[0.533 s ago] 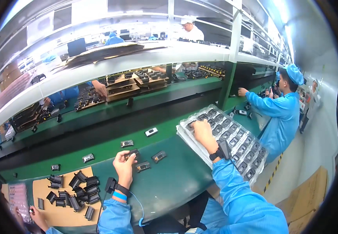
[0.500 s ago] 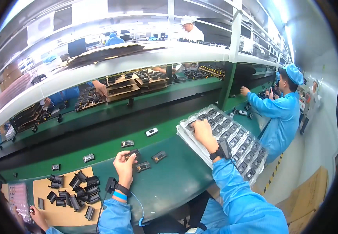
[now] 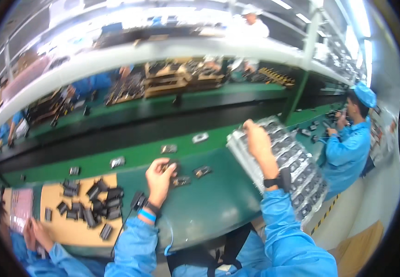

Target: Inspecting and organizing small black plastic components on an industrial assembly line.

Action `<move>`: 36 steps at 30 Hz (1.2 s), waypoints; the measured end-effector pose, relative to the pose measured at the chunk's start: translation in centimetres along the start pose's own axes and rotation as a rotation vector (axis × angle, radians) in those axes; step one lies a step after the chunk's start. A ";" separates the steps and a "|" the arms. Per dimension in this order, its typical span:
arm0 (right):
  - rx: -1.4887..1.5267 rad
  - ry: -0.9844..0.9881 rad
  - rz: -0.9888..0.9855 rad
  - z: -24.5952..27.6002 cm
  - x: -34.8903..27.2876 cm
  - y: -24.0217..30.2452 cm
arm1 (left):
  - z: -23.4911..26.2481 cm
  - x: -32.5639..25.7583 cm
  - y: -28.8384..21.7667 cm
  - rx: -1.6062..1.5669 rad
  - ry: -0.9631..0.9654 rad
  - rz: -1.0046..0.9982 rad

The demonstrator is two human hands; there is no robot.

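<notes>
Right hand (image 3: 259, 141) shifted toward far edge of blister tray (image 3: 301, 173). Likely step: picking at tray; next move calls for a clean fingertip pinch there. Right arm extended, fingers bent; blurred, can't tell if holding. Left hand (image 3: 158, 180), forearm forward, pinches dark module (image 3: 174, 167) over green workbench (image 3: 200, 207).

Left hand (image 3: 158, 182): dark part (image 3: 174, 167) partly covered by fingers, detail blurred.
Right hand (image 3: 258, 141): anything between fingertips too blurred to tell.
Tray (image 3: 244, 160): partly hidden behind right hand and wrist; pocket contents blurred.
Right sleeve (image 3: 296, 240): cut off by lower edge.
Cardboard box (image 3: 362, 244): cut off by dark lens rim.
Co-worker's hands (image 3: 37, 234), far left: item, if any, too small to tell.
Overhead shelf (image 3: 177, 50): smeared, goods indistinct.
</notes>
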State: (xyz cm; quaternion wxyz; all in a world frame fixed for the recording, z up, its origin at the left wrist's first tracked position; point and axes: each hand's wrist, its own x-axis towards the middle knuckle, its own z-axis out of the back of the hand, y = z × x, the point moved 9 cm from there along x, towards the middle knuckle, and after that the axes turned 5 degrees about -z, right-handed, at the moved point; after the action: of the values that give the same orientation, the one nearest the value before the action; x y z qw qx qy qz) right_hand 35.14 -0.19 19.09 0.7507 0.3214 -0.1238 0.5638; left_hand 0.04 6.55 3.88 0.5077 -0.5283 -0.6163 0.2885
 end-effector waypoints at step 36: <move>1.267 0.601 -0.015 -15.8 -7.8 12.3 | -1.5 0.0 -0.1 -0.031 0.051 0.083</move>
State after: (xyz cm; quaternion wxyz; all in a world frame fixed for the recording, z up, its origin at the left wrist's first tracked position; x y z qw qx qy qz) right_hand 18.33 5.62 7.01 0.4244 0.5282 0.4438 0.5864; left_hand 1.39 6.28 4.48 0.5027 -0.5684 -0.5852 0.2860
